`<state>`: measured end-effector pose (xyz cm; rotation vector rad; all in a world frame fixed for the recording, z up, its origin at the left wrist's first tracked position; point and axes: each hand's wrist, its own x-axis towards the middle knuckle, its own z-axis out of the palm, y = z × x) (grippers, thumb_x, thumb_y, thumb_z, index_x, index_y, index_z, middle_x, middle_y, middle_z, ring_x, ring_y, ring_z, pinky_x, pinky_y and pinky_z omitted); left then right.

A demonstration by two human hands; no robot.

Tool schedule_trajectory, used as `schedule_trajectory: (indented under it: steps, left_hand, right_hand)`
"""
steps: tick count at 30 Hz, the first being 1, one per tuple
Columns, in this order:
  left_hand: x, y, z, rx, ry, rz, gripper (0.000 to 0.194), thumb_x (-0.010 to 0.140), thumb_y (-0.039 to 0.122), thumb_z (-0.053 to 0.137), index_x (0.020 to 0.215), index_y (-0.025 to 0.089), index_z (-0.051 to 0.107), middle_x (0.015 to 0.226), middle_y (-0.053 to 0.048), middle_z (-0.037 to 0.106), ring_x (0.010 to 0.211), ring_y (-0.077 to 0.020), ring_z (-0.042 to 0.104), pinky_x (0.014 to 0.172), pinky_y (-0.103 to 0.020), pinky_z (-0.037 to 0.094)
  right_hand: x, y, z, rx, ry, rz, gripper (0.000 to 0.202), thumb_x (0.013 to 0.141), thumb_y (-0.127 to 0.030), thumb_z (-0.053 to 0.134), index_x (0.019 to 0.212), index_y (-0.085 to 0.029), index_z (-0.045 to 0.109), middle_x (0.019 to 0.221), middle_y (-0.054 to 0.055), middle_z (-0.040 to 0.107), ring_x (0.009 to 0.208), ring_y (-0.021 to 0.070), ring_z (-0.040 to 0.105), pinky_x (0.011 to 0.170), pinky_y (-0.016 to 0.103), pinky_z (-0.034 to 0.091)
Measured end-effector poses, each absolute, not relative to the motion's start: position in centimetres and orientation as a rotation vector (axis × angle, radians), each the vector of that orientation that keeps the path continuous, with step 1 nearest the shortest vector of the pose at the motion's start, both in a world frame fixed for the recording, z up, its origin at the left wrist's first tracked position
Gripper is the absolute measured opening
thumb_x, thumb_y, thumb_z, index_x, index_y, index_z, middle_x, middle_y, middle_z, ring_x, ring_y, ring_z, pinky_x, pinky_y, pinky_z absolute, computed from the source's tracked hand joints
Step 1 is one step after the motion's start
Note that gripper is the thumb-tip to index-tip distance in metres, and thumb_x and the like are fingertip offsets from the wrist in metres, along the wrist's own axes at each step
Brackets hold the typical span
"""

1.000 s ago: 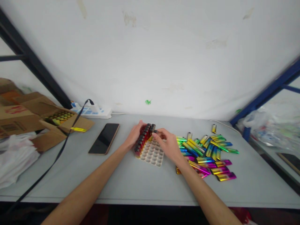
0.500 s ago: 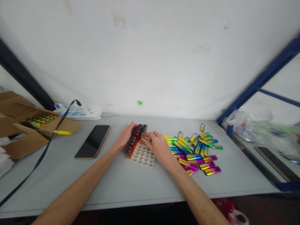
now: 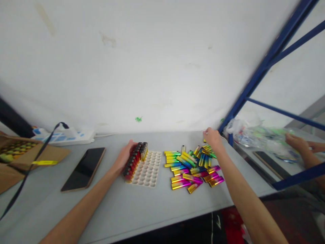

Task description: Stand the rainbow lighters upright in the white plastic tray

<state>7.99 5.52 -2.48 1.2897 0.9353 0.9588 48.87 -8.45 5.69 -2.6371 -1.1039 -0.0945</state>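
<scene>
A white tray (image 3: 149,169) with rows of round holes lies on the table. Black-topped red lighters (image 3: 132,162) stand upright along its left side, with a few gold-coloured ones (image 3: 144,151) beside them at the back. My left hand (image 3: 124,156) is curled against the tray's left back side and the standing lighters; its fingertips are partly hidden. At the far right back, my right hand (image 3: 212,137) pinches a small gold lighter, mostly covered by the fingers. Shiny loose lighters (image 3: 189,160) in gold, green, blue and magenta lie heaped between tray and right hand.
A black phone (image 3: 83,169) lies left of the tray. Further left are an open cardboard box (image 3: 50,154), a dark strap (image 3: 43,149) and a power strip (image 3: 81,137). Blue metal framing (image 3: 243,95) borders the right side, with plastic bags (image 3: 261,137) and another person's hands (image 3: 299,144) beyond.
My right hand has left the tray and reached right to the far side of the heap. My left hand stays by the tray. The view has turned right, bringing another person's hands into sight.
</scene>
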Motion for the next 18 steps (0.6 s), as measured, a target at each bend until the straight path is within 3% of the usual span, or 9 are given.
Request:
schedule_trajectory:
  steps: [4,8,11,13,18]
  left_hand:
    - [8.0,5.5,-2.4,1.275,0.956,0.972,0.070,0.072,0.090,0.063,0.085,0.022,0.076,0.098,-0.012,0.083,0.108,-0.0354,0.075,0.106,-0.046,0.051]
    - [8.0,5.3,-2.2,1.289,0.929,0.953,0.077,0.072,0.093,0.062,0.088,0.019,0.076,0.104,-0.013,0.082,0.109,-0.0354,0.074,0.112,-0.048,0.048]
    - [8.0,5.2,-2.4,1.275,0.923,0.963,0.079,0.071,0.093,0.063,0.090,0.018,0.077,0.105,-0.013,0.082,0.110,-0.0351,0.074,0.112,-0.047,0.047]
    - [8.0,5.2,-2.6,1.268,0.921,0.964,0.077,0.073,0.092,0.062,0.092,0.019,0.078,0.106,-0.013,0.082,0.111,-0.0347,0.073,0.112,-0.046,0.047]
    - [7.9,5.3,-2.8,1.292,0.906,0.942,0.074,0.078,0.090,0.060,0.094,0.020,0.078,0.107,-0.012,0.083,0.109,-0.0332,0.074,0.110,-0.044,0.048]
  right_hand:
    - [50.6,-7.5,5.3,-2.648,-0.976,0.014,0.036,0.099,-0.025,0.064,0.128,-0.004,0.070,0.129,0.033,0.071,0.128,0.0390,0.067,0.102,0.044,0.050]
    - [50.6,-6.7,5.0,-2.547,-0.933,0.158,0.022,0.088,-0.019,0.073,0.106,-0.007,0.079,0.117,0.031,0.075,0.126,0.0402,0.067,0.101,0.044,0.051]
    - [50.0,-5.7,5.4,-2.380,-0.967,0.258,0.014,0.084,-0.024,0.077,0.088,-0.010,0.079,0.100,0.025,0.079,0.121,0.0385,0.070,0.099,0.042,0.052]
    - [49.0,-5.0,5.6,-2.225,-1.004,0.343,0.023,0.086,-0.033,0.077,0.091,-0.011,0.077,0.094,0.020,0.079,0.112,0.0347,0.072,0.093,0.040,0.054]
    - [43.5,-4.4,5.5,-1.704,-1.075,0.597,0.046,0.087,-0.054,0.074,0.116,-0.019,0.067,0.105,0.009,0.078,0.093,0.0193,0.073,0.080,0.031,0.056]
